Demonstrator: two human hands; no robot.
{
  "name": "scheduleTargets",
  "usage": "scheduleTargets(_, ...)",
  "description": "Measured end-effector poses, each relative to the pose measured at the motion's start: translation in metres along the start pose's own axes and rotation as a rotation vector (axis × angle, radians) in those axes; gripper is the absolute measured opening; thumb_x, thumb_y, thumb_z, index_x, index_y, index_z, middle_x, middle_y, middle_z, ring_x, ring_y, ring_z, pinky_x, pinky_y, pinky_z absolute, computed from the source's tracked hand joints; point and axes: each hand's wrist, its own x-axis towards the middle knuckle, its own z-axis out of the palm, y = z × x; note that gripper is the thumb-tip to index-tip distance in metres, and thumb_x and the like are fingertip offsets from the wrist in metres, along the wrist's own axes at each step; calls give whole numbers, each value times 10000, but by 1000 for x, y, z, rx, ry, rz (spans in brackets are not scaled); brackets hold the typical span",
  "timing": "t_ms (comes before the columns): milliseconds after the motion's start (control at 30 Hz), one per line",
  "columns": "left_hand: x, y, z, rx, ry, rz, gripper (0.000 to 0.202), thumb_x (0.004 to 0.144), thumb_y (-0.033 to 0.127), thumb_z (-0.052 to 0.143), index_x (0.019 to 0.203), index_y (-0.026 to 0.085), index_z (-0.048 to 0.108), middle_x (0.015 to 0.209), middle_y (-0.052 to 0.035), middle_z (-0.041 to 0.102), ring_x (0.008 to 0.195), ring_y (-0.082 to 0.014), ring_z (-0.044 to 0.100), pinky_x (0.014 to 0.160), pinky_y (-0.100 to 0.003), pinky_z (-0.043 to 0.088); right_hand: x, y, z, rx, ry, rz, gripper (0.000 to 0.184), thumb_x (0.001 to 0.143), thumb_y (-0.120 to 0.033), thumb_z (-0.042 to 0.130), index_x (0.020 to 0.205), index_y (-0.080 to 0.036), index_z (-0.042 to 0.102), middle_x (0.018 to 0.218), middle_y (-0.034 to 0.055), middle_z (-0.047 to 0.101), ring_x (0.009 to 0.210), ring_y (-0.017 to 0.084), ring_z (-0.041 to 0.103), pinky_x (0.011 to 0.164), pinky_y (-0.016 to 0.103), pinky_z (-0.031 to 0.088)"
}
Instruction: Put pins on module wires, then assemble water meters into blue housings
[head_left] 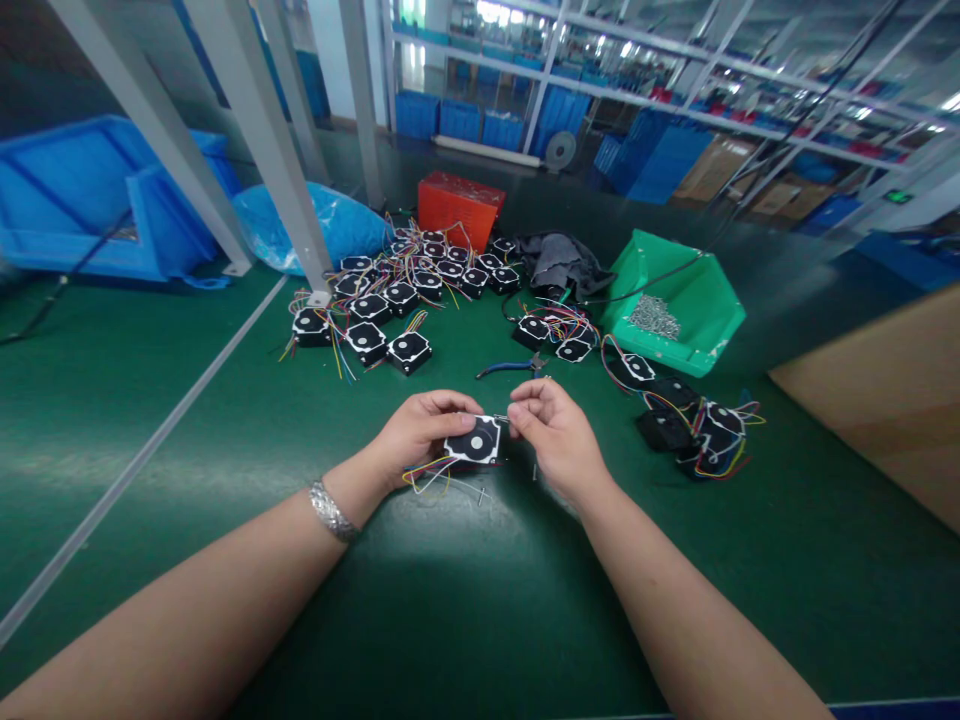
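Note:
My left hand (416, 432) is closed around a small black square motor (475, 441) with a white face and coloured wires trailing below it. My right hand (553, 428) is pinched at the motor's right edge, fingers pressed together on something too small to make out. Both hands hover just above the green table mat (225, 450). A loose screw (480, 494) lies on the mat just below the motor.
Several more wired motors (390, 300) lie in a heap behind, others at the right (697, 425). Blue-handled pliers (510, 367) lie ahead. A green bin (675, 300) holds screws; an orange box (459, 205), dark cloth (559, 262), blue bag (330, 225), frame posts.

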Motion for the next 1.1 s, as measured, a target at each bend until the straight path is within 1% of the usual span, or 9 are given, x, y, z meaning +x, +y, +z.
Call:
scheduleTargets(100,0,-1,0,19,1,13,181,528,182,713,687,132,642,581,2,625,480,-85,540,485,-202,402,-2,-1,3,9,-27,7,194,699,-280,523,821,-169,423,538,-68,450,503,79,444,503,212,348)
scheduleTargets(300,1,-3,-1,70,-19,28,180,530,185,717,690,139,648,588,7,625,486,-88,539,494,-212,400,-6,-4,4,-135,60,-27,177,694,-253,534,818,-176,435,534,-72,429,481,73,409,475,205,312)
scheduleTargets(500,-1,-1,2,72,-20,10,183,529,188,718,685,132,641,580,6,624,490,-90,543,500,-213,407,-3,0,6,22,-72,43,266,687,-372,561,811,-171,440,517,-74,421,455,72,398,457,201,315)
scheduleTargets(600,-1,1,2,58,37,34,200,551,210,707,715,130,625,612,4,627,509,-90,547,516,-216,414,4,7,-3,-13,35,-20,298,713,-445,524,798,-167,460,554,-53,445,477,77,411,474,211,342)
scheduleTargets(767,8,5,-8,268,379,295,215,611,278,662,761,148,578,627,12,592,552,-96,519,540,-222,390,20,17,-47,-620,511,-160,189,736,-315,514,831,-152,500,730,27,531,656,135,498,642,282,415)
scheduleTargets(867,15,7,-19,571,593,401,207,616,303,646,736,162,553,606,19,543,549,-110,479,555,-243,369,23,13,-75,-1131,646,-91,213,740,-233,491,919,-122,524,880,116,538,851,219,504,742,357,396)
scheduleTargets(967,16,10,-27,849,726,470,173,656,322,596,739,179,547,672,-8,539,639,-161,489,646,-302,378,17,3,-94,-1492,625,137,304,754,-290,485,967,-77,526,942,201,518,929,311,489,742,424,373)
scheduleTargets(1067,7,11,-26,1078,856,724,143,682,285,562,778,180,562,875,-75,557,897,-239,480,819,-388,333,11,-5,-107,-1643,485,373,375,746,-354,500,980,-63,524,953,210,524,929,341,510,757,450,365)
scheduleTargets(1100,2,10,-24,1124,831,821,140,679,272,567,787,184,570,911,-85,556,938,-248,469,844,-391,318,10,-6,-111,-1653,438,443,390,744,-364,502,1002,-72,517,974,200,524,939,342,513,765,452,367)
